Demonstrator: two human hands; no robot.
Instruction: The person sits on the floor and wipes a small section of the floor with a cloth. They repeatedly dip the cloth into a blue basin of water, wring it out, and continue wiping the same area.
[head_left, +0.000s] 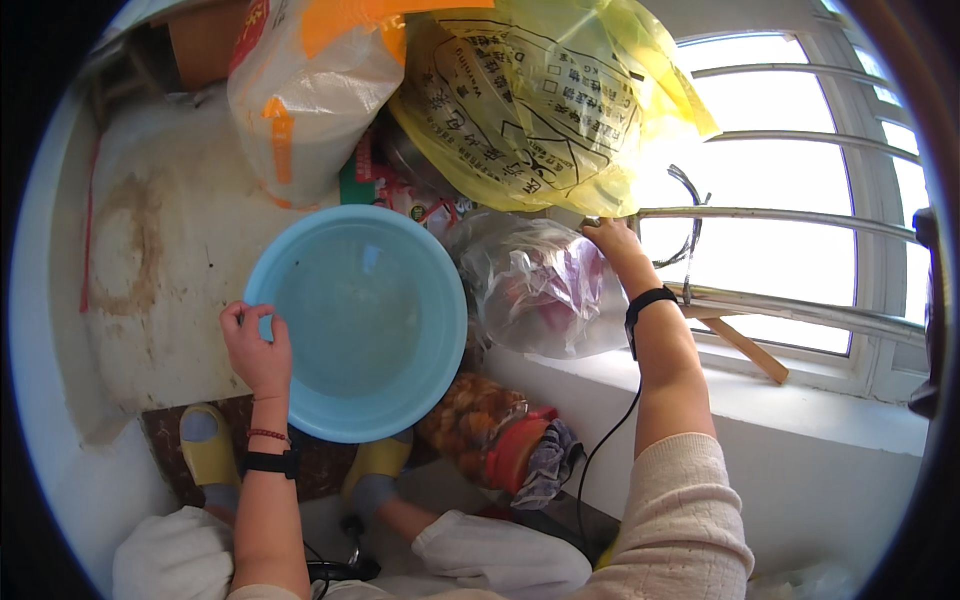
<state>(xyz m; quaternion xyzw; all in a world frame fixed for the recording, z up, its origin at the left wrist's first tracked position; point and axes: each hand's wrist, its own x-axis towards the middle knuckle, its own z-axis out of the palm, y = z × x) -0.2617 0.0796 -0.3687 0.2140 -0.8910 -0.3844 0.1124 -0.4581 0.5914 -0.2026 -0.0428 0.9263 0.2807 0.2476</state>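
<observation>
My left hand (259, 341) is at the left rim of a round light-blue plastic basin (360, 322), its fingers curled over the edge. Inside the basin is what looks like shallow water, with a small dark speck near the upper left. My right hand (613, 238) reaches up to the windowsill area, just under a yellow plastic bag (540, 112) with black print; its fingertips are partly hidden, and what they touch cannot be told. Below that hand, a clear plastic bag (544, 292) with purplish contents lies beside the basin.
A white and orange woven sack (307, 120) stands beyond the basin. A jar with a red lid (514, 450) lies lower right of it. Metal bars (780, 216) cross the window at right, with a wooden stick (746, 349) on the sill. A black cord (600, 446) hangs below.
</observation>
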